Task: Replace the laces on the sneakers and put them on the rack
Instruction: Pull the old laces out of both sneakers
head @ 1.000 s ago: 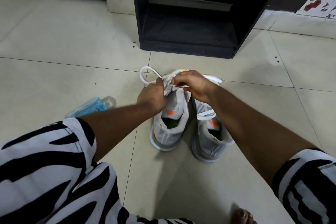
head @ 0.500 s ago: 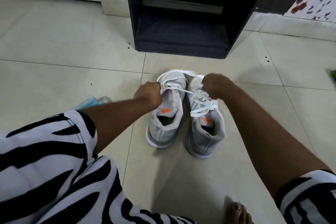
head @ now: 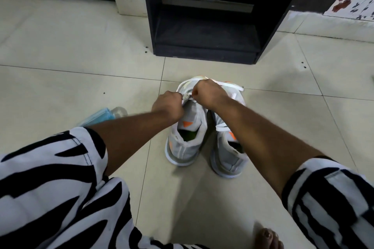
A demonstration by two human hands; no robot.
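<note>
2 grey sneakers stand side by side on the tiled floor (head: 60, 50), with their heels toward the person and their toes toward the dark rack (head: 204, 26), which stands a little beyond them against the wall. The left sneaker (head: 185, 141) shows its open collar, an orange mark on the tongue and a green insole inside. The right sneaker (head: 229, 153) is partly covered by the right forearm, and a piece of white lace lies across its tongue. Both hands are over the front part of the left sneaker. The left hand (head: 168, 107) is closed into a fist at the left side of the eyelets, and the white lace (head: 187, 97) comes out from between its curled fingers, so it grips the lace. The right hand (head: 208, 93) is also curled and pinches the same lace just beside the left hand; the short part of lace between the 2 hands looks tight. Another strand of the lace runs from behind the right hand over the toe of the right sneaker and ends near the floor. The fingertips themselves are hidden under the knuckles, so I cannot tell exactly which fingers hold the lace. To the left of the left forearm, a blue face mask (head: 97, 117) and a clear bottle (head: 119, 111) lie on the floor. The person wears black and white striped clothing, and 1 bare foot (head: 267, 238) shows at the lower edge.
</note>
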